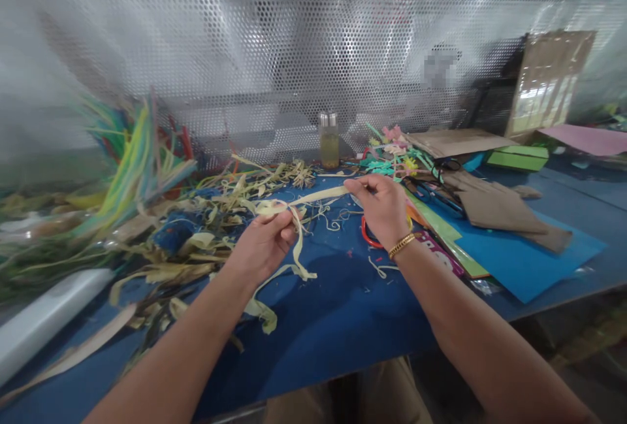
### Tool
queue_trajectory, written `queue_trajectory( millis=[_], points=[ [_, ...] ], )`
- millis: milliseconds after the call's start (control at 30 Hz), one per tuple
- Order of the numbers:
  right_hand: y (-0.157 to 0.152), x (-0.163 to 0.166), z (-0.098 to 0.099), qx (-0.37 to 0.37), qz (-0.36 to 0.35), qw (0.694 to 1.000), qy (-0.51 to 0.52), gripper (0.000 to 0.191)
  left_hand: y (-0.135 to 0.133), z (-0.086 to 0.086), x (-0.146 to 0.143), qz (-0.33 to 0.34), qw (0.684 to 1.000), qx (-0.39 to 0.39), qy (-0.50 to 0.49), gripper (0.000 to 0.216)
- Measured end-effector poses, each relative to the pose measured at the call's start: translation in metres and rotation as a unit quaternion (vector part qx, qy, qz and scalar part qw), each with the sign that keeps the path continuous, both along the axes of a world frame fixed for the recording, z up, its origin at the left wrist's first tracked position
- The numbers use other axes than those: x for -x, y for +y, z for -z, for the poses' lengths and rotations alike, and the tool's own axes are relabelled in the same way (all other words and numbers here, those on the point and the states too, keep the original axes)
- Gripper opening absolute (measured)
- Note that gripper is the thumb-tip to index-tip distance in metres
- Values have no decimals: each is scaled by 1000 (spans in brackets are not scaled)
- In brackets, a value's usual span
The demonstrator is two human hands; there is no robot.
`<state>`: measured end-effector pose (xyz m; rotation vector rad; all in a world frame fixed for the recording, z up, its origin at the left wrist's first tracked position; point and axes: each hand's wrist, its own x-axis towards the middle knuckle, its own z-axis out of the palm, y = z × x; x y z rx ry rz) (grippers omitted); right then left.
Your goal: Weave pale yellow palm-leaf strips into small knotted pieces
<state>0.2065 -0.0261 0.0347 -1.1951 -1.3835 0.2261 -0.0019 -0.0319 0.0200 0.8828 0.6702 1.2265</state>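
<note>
A pale yellow-green dried leaf strip (318, 195) stretches between my two hands above the blue table. My left hand (267, 238) pinches it at the near end, where loose curled ends hang below the fingers. The other end sits between the thumb and fingers of my right hand (379, 205), which has a gold bracelet at its wrist. Beneath the right hand lies a pair of scissors with a red handle (369, 233), partly hidden by the wrist. Dried leaf scraps (235, 198) are heaped beyond and left of my left hand.
At the left stands a bundle of coloured pipe cleaners (130, 169), behind a white box (53, 313). A clear bottle (330, 143) stands before the perforated metal screen (313, 51). Blue paper (529, 267) and brown cardboard pieces (499, 205) lie at the right.
</note>
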Motion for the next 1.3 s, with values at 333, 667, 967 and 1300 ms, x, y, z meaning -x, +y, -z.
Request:
queue_trajectory(
  millis=[333,667,967,1300],
  points=[
    [10,3,9,54,-92,975,196,43,-6,-3,-2,19,999,-10,25,17],
    [2,15,6,81,-219,919,317,40,-11,14,-14,83,981,-12,175,38],
    [-3,21,5,141,-270,881,362,42,-12,16,-20,-16,987,-19,156,16],
    [-10,34,17,176,-307,916,191,29,-11,10,-20,-79,991,-26,101,19]
  ],
)
